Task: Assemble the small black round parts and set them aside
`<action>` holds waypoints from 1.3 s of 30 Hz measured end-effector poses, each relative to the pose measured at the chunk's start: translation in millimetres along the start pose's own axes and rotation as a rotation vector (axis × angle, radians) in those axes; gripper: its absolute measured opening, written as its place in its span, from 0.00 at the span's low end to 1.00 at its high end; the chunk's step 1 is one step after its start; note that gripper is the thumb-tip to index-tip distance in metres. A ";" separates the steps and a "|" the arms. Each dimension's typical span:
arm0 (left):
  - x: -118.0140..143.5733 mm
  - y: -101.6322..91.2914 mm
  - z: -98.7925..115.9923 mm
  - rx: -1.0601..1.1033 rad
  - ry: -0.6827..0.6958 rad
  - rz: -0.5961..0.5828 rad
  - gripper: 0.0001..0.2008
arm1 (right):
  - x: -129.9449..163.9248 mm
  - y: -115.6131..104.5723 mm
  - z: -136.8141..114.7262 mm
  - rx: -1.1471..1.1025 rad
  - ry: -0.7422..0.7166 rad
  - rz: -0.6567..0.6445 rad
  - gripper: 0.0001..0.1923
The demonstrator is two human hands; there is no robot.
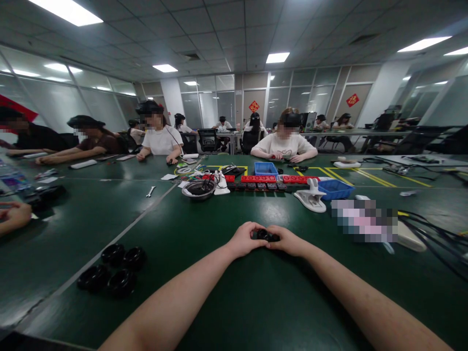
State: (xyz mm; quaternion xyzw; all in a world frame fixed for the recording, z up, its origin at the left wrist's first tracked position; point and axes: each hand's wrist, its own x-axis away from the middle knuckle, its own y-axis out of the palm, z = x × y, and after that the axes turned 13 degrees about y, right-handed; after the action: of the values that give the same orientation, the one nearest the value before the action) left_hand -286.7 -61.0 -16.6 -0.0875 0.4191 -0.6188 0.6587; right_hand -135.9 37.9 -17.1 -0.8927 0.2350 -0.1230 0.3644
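Observation:
Both of my hands meet over the middle of the green table [204, 287]. Between them is a small black part with a round opening [262, 234]. My left hand [245, 240] curls its fingers around the left side of that part. From the right, my right hand [285, 241] closes on its other side, thumb towards me. The fingers cover much of the part, so I cannot tell whether it is one piece or two. To the left of my left forearm lie several black ring-shaped parts [122, 282], grouped close together on the tabletop.
Beyond my hands are a metal bowl [198, 196], a white clamp [310, 197], blue trays [266, 168], a red strip [258, 179] and a wrench [150, 191]. Black cables [435, 234] lie right. Another person's hand [16, 217] rests at far left; a person [284, 144] sits opposite.

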 end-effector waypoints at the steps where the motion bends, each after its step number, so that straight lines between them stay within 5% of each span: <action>1: 0.0 0.1 -0.1 -0.002 0.000 0.000 0.19 | 0.0 0.1 0.4 -0.006 0.003 0.002 0.12; 22: 0.0 -1.1 1.1 0.019 -0.027 -0.015 0.18 | 0.3 3.1 -1.5 -0.123 0.063 -0.015 0.12; 29: 0.6 6.8 3.9 0.016 -0.071 0.074 0.17 | -0.9 6.0 0.5 -0.124 0.144 0.015 0.12; 39: -1.3 12.6 7.3 -0.127 -0.190 0.173 0.16 | -5.8 30.6 -12.1 0.296 0.349 0.415 0.11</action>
State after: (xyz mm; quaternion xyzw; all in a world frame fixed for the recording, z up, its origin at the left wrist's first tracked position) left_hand -272.4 -60.0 -19.4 -0.1507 0.3993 -0.5207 0.7394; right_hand -155.7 14.5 -30.6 -0.7282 0.4507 -0.2305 0.4620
